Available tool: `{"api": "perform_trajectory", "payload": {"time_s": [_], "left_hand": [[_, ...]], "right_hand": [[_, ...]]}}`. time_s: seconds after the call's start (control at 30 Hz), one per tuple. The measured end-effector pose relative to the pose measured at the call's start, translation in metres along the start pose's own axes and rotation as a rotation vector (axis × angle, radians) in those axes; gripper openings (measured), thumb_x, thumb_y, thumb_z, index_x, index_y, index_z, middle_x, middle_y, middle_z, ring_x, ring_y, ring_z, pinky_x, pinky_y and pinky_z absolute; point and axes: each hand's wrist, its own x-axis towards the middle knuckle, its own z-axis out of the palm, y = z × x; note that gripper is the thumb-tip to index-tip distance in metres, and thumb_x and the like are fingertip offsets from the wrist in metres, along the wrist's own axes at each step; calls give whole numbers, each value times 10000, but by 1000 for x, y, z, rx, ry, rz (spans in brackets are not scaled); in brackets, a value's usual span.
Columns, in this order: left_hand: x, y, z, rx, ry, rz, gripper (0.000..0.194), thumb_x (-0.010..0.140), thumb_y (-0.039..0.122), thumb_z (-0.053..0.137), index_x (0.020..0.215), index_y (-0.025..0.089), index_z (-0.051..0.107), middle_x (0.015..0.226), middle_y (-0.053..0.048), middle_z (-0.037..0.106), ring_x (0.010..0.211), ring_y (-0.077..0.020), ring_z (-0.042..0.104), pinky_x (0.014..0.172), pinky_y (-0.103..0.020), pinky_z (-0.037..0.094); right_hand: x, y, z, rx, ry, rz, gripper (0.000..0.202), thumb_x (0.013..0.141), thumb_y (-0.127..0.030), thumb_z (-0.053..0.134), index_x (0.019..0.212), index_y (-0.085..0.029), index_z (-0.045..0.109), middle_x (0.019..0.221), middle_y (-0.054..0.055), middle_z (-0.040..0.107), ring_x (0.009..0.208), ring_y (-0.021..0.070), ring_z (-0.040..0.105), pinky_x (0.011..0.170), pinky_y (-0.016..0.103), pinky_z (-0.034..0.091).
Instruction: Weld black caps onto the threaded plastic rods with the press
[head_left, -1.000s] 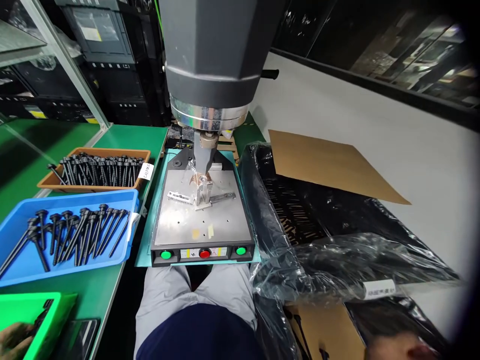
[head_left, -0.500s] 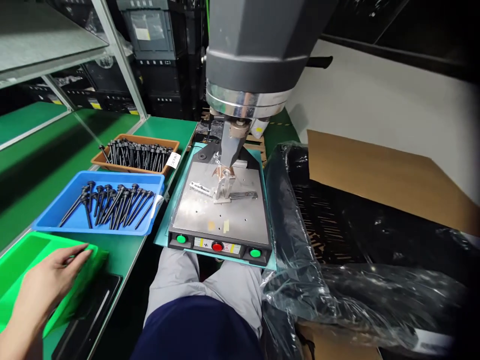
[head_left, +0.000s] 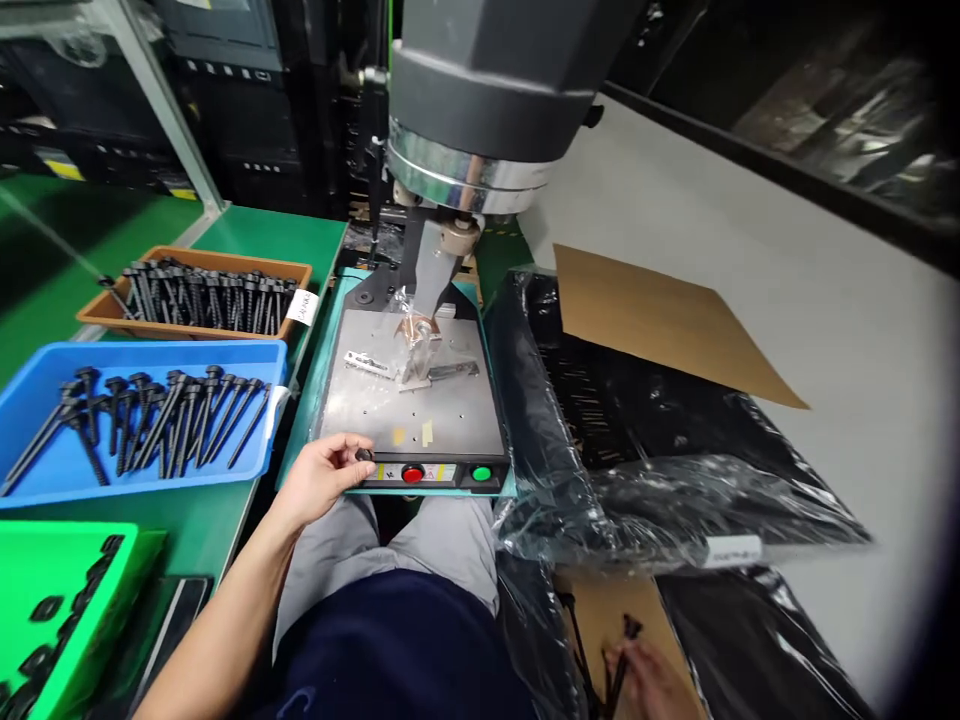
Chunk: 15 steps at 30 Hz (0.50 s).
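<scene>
My left hand (head_left: 330,478) is closed in a pinch around a small black part (head_left: 364,455) above the left front corner of the machine's metal base plate (head_left: 390,420). At the lower right, my right hand (head_left: 649,675) is closed on a black rod with a wider head (head_left: 631,627), over an open cardboard box (head_left: 596,600). A dark rod lies beside that hand. On the plate stands a small fixture (head_left: 417,365), right under the machine's grey tool tip (head_left: 433,270).
On the left are an orange tray (head_left: 97,310) and a blue tray (head_left: 259,440) of black rods, and a green bin (head_left: 67,550) with small black parts. Plastic-wrapped goods (head_left: 540,420) and a cardboard sheet (head_left: 660,315) lie to the right. The machine head (head_left: 480,100) hangs overhead.
My left hand has moved from the green bin to the machine's front edge, now with a black part. My right hand has come into view holding a rod. The view has shifted right.
</scene>
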Motion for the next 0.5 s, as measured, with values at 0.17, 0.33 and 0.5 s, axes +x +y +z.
{"api": "perform_trajectory", "payload": {"time_s": [0.17,0.33,0.5], "left_hand": [[14,10,21,-274,-110,-6,420,628,307,854,981,146,692,970,-119,744,844,-210,689,777,-338,553],[6,12,44,-223,-265,83,316,663,289,834,953,186,760,1099,-104,686,969,-222,646,795,-320,540],[-8,7,50,-218,-347,105,320,678,261,826,994,246,782,939,-44,598,776,-134,569,659,-254,485]], "right_hand": [[-13,-62,6,119,-143,-54,323,786,-580,673,725,-272,598,566,7,526,459,184,521,437,338,439],[-8,-155,114,-21,-420,-462,217,895,-414,610,911,-214,692,852,57,628,632,157,577,575,297,479],[0,-204,176,-52,-556,-859,171,922,-288,593,1011,-210,717,914,65,663,817,179,623,747,310,501]]}}
